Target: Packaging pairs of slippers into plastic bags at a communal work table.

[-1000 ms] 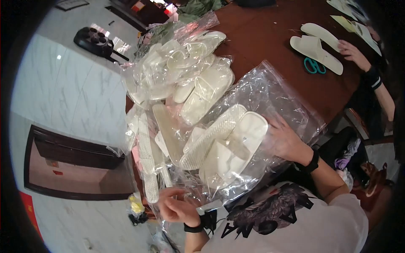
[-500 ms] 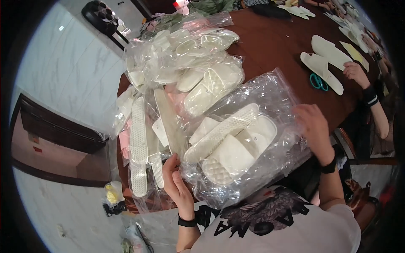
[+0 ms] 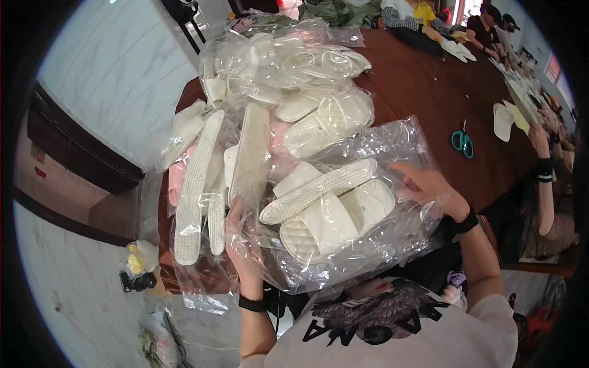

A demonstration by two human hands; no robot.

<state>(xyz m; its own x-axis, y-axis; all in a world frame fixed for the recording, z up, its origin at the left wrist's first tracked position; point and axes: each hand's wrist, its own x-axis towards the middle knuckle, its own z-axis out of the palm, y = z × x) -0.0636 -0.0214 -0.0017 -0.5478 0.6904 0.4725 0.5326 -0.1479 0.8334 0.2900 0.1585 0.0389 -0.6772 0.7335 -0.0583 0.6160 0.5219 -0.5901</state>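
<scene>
In front of me lies a pair of white slippers [image 3: 334, 211] in a clear plastic bag [image 3: 405, 230]; one shows its quilted footbed and broad strap, the other rests on its side. My right hand [image 3: 432, 191] is open over the bag's right part, fingers apart near the slippers' right end. At the bag's left side, my left hand [image 3: 243, 245] has its fingers stretched upward, open, partly behind shiny plastic. Close to those fingers, a white slipper [image 3: 248, 153] stands on edge beside another bagged slipper [image 3: 197, 190] with a dotted sole.
More bagged white slippers [image 3: 325, 116] pile up on the brown table [image 3: 423, 92]. Teal-handled scissors [image 3: 462, 144] lie to the right. Past them, a co-worker's hand [image 3: 540, 140] is near a loose white slipper [image 3: 503, 122]. Other people sit along the far side.
My right hand has moved left over the bag toward the slippers. My left hand has shifted slightly left, against the plastic. The co-worker's hand and slipper are farther right as the view turned.
</scene>
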